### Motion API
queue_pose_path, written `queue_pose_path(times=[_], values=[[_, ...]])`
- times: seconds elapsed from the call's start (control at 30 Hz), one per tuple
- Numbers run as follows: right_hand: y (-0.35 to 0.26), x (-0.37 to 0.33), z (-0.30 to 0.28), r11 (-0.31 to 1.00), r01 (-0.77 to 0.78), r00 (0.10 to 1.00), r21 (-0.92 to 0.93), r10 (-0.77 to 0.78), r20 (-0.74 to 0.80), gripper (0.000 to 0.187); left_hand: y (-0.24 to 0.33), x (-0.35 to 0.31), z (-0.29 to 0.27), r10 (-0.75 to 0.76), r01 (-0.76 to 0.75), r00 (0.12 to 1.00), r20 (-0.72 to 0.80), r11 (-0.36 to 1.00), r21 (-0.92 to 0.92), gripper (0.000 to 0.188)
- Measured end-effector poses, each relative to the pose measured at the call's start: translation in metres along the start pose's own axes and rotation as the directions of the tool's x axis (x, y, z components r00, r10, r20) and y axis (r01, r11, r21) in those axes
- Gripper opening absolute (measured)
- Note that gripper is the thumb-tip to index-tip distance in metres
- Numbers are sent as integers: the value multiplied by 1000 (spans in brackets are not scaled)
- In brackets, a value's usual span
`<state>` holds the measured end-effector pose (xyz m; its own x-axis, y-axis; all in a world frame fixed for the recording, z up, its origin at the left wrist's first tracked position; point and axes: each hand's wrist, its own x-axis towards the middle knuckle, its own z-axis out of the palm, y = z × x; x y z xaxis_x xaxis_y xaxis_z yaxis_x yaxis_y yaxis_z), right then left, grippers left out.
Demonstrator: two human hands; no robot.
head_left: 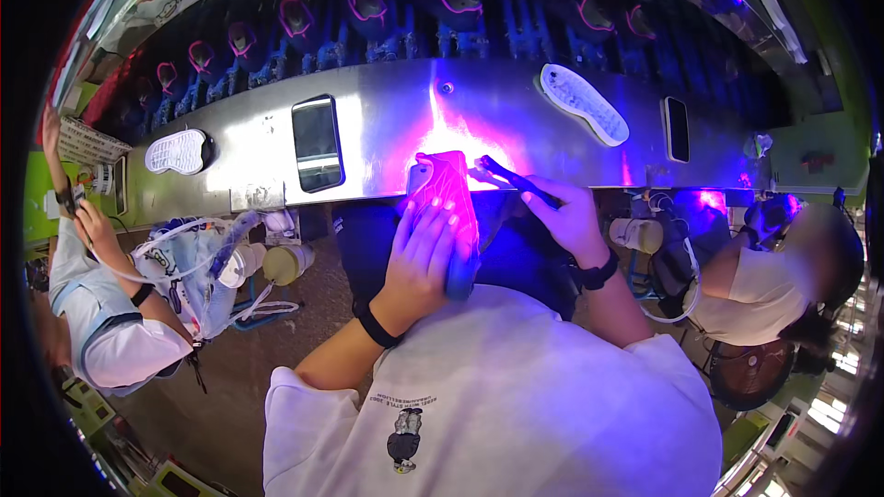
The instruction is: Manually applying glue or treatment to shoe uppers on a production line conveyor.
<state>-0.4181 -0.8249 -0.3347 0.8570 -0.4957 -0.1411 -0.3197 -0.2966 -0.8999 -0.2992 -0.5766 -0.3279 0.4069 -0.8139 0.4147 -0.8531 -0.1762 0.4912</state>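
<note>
A long, dark shoe upper (pixel 451 184), lit pink and violet, rests upright against my lap at the metal table's front edge. My left hand (pixel 425 253) presses on its near side with the fingers lying along it, holding it steady. In my right hand (pixel 566 221) is a slim dark tool (pixel 509 175), brush-like in shape, gripped between thumb and fingers. Its tip is just right of the upper, with a small gap between them. Bright glare hides the tip's details and the far side of the upper.
On the metal table (pixel 378 143) lie a white sole (pixel 585 103) at right, another sole (pixel 177 152) at left, and two phones, one (pixel 318 143) left and one (pixel 677 129) right. A rack of shoes (pixel 368 5) runs behind. Other people (pixel 120 350) (pixel 755 294) sit on both sides.
</note>
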Motion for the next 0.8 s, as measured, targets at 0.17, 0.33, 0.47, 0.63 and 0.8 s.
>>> queue_pose_path(times=[0.17, 0.33, 0.47, 0.63, 0.8], values=[[17, 8, 14, 994, -70, 997, 79, 71, -11, 33, -3, -6, 0, 39, -39, 998, 50, 999, -18, 46], [25, -20, 19, 996, -45, 999, 72, 44, 15, 33, -4, -7, -4, 66, -71, 990, 127, 997, 36, 47], [4, -46, 2, 984, -134, 980, 121, 114, 163, 32, -7, -6, -7, 101, -107, 984, 149, 994, 34, 49], [3, -26, -5, 994, -89, 988, 57, 80, 132, 33, -8, -1, -8, 169, -182, 968, 187, 982, 56, 47], [1, -16, -1, 982, -97, 991, 161, 79, 110, 33, -5, 2, -7, 145, -157, 972, 187, 986, 54, 48]])
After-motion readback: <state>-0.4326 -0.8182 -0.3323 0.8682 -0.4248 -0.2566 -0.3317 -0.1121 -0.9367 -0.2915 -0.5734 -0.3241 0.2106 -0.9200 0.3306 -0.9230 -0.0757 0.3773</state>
